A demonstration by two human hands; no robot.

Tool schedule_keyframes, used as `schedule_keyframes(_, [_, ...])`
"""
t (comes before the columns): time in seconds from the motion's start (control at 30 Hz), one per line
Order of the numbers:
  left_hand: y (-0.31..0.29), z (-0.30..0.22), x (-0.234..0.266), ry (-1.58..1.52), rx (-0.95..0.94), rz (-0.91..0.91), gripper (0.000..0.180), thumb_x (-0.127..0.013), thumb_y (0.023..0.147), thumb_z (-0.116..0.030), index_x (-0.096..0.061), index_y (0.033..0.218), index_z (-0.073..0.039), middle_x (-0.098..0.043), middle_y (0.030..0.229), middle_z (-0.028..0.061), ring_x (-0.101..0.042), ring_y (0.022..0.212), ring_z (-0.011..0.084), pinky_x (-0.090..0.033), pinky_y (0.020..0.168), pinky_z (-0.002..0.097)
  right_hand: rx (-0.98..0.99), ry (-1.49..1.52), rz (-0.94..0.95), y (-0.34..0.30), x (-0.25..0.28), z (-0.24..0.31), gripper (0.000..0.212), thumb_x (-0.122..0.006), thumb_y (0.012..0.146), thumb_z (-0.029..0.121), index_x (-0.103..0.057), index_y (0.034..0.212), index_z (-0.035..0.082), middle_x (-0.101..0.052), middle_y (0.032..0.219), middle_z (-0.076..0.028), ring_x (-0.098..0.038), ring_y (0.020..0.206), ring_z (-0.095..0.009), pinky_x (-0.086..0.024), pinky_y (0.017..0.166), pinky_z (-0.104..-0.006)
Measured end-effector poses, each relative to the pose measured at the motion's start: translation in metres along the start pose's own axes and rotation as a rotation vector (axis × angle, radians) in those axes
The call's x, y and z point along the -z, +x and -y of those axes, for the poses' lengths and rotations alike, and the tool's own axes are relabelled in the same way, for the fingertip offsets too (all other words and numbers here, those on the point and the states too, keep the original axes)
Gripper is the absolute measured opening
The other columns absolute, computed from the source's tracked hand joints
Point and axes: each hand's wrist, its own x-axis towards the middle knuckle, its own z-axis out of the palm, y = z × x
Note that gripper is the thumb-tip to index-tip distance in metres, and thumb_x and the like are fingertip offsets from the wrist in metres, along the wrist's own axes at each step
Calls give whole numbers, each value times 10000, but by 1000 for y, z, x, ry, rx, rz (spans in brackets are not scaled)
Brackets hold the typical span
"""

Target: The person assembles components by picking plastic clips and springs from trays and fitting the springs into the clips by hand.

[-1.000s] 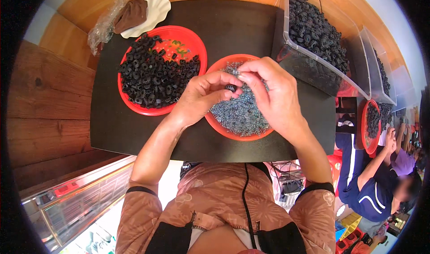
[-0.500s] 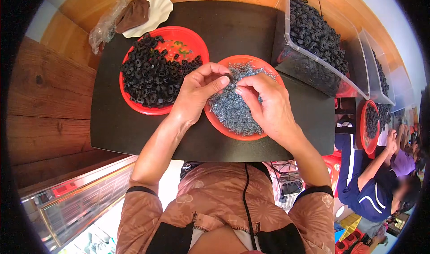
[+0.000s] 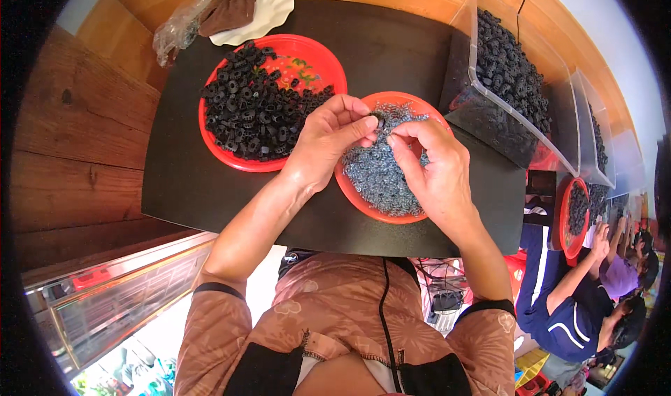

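My left hand point(image 3: 323, 143) pinches a small black plastic part point(image 3: 379, 119) between thumb and fingertips. Close beside it, my right hand point(image 3: 442, 162) has its thumb and forefinger pressed together; whatever is between them is too small to make out. Both hands hover over a round orange-red bowl point(image 3: 402, 219) filled with small grey metal pieces point(image 3: 381, 179) that look like springs. To the left lies a larger red tray point(image 3: 323, 59) with a floral print, heaped with black plastic parts point(image 3: 255, 109) like the one in my left hand.
A clear bin point(image 3: 503, 109) full of black parts stands at the table's right, more bins beyond. At the back left are a scalloped white dish point(image 3: 272, 15), a brown cloth point(image 3: 228, 10) and a plastic bag point(image 3: 183, 29). Another person point(image 3: 566, 312) sits at the right.
The view has shifted, so the table's contents sit slightly farther right. Both hands keep their pinches close together above the bowl, with the black part still in my left hand.
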Motion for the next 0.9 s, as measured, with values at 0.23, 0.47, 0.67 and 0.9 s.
schedule_keyframes(0.23, [1, -3, -2, 80, 5, 41, 203, -619, 871, -80, -575, 1061, -24, -607, 882, 16, -567, 773, 82, -470, 710, 217, -41, 34, -4, 8, -2, 3, 108, -677, 779, 73, -597, 834, 25, -611, 724, -114, -606, 592, -241, -487, 555, -332])
schedule_keyframes(0.47, [-1, 0, 4, 17, 185, 264, 187, -663, 843, -109, -602, 1000, -26, -625, 855, 34, -581, 744, 97, -486, 689, 232, -330, 580, 311, 17, 18, -12, 89, -704, 775, 19, -618, 786, 1, -638, 720, -2, -555, 636, -31, -433, 552, -189])
schedule_keyframes(0.67, [0, -3, 6, -210, 239, 354, 180, -669, 845, -151, -600, 979, -52, -619, 841, 18, -582, 738, 91, -489, 694, 221, -418, 727, 523, 41, 20, -14, 148, -734, 749, 26, -586, 757, 30, -595, 698, 26, -546, 644, -13, -431, 564, -166])
schedule_keyframes(0.9, [4, -7, 14, -364, 157, 347, 210, -642, 868, -162, -585, 1037, -51, -625, 880, 28, -573, 761, 90, -473, 688, 212, -420, 820, 570, 73, 5, -12, 213, -668, 843, 206, -536, 746, 70, -511, 624, 49, -413, 520, -25, -288, 474, -167])
